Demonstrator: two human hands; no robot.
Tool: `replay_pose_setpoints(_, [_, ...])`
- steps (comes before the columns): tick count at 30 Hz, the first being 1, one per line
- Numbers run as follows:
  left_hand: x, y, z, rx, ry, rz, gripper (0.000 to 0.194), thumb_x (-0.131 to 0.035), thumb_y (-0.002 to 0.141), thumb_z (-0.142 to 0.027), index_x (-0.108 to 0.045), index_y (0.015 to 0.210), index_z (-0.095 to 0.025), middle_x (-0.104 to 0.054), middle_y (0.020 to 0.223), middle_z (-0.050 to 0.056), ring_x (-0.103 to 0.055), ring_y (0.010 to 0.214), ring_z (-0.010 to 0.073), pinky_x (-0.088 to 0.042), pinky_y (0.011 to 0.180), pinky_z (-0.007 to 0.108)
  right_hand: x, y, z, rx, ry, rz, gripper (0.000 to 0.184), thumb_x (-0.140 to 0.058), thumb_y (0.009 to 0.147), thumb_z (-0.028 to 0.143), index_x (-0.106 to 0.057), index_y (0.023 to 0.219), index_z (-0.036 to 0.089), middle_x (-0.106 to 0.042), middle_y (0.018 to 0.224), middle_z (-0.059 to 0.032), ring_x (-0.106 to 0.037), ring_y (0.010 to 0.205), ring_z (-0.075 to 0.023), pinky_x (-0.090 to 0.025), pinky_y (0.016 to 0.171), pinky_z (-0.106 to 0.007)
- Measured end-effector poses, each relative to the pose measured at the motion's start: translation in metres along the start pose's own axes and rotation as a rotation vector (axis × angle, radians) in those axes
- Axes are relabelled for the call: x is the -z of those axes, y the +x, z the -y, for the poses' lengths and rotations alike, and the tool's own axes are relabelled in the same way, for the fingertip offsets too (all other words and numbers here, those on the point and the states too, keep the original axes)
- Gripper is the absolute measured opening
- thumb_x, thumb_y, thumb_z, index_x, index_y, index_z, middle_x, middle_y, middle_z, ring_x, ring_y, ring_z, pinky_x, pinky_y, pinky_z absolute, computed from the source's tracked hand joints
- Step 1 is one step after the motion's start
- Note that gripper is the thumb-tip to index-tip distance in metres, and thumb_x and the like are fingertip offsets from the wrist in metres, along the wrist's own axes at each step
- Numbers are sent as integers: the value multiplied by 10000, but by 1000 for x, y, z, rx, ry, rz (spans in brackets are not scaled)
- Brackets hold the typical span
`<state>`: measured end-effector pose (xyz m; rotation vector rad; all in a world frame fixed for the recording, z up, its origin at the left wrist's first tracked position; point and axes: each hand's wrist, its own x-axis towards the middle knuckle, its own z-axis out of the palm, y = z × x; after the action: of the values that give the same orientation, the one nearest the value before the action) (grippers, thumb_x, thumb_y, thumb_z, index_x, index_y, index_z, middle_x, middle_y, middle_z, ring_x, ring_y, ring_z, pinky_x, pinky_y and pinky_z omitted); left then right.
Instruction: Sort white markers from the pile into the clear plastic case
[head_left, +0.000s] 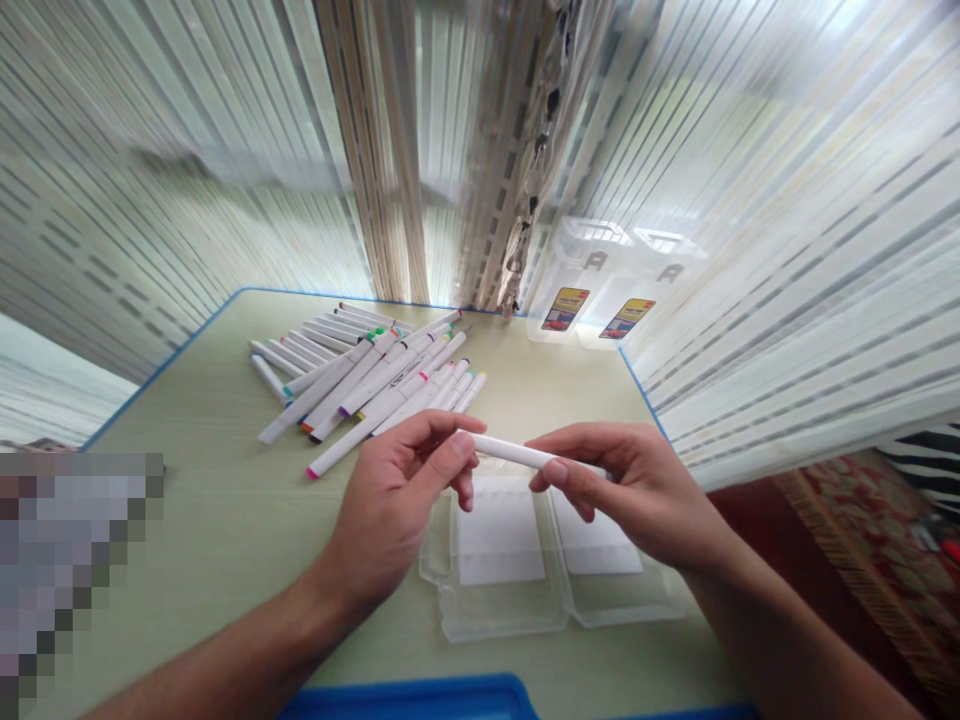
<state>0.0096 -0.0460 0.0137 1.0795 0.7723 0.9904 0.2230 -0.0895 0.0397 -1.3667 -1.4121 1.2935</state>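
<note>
White marker (517, 452) clamped between fingers of left hand (394, 505) and right hand (626, 490), above open clear plastic case (504, 625).

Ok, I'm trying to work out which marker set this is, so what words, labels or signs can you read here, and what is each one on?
"A" on the left clear plastic case.
"A" on the right clear plastic case.
Yellow and red label on the left case: too small to read.
Yellow and red label on the right case: too small to read.
Dark print on a loose white marker: too blurred to read.
</note>
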Motion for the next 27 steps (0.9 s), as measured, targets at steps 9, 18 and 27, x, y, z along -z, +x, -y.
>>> replay_pose_setpoints(9, [1, 0, -2, -4, -46, -43, 124, -691, 898, -258, -722, 970, -162, -629, 689, -19, -591, 565, 85, -496, 543, 192, 2, 0, 0, 15, 24, 5, 340, -716, 899, 384, -778, 1166, 184, -762, 820, -81, -490, 525, -79, -409, 474, -214])
replay_pose_setpoints(18, [0, 2, -5, -13, -132, -136, 111, -681, 888, -230, -728, 951, -151, -598, 654, -19, -565, 554, 89, -478, 521, 194, 1, 1, -1, 23, 119, -52, 292, -746, 875, 365, -799, 1111, 200, -772, 808, -84, -489, 505, -72, -414, 472, -211])
replay_pose_setpoints(27, [0, 4, -7, 1, -193, -185, 113, -692, 855, -206, -726, 938, -136, -602, 653, -12, -548, 537, 89, -460, 504, 198, 2, 0, -7, 58, 218, -73, 248, -740, 887, 324, -800, 1100, 212, -782, 806, -78, -516, 496, -89, -452, 500, -250])
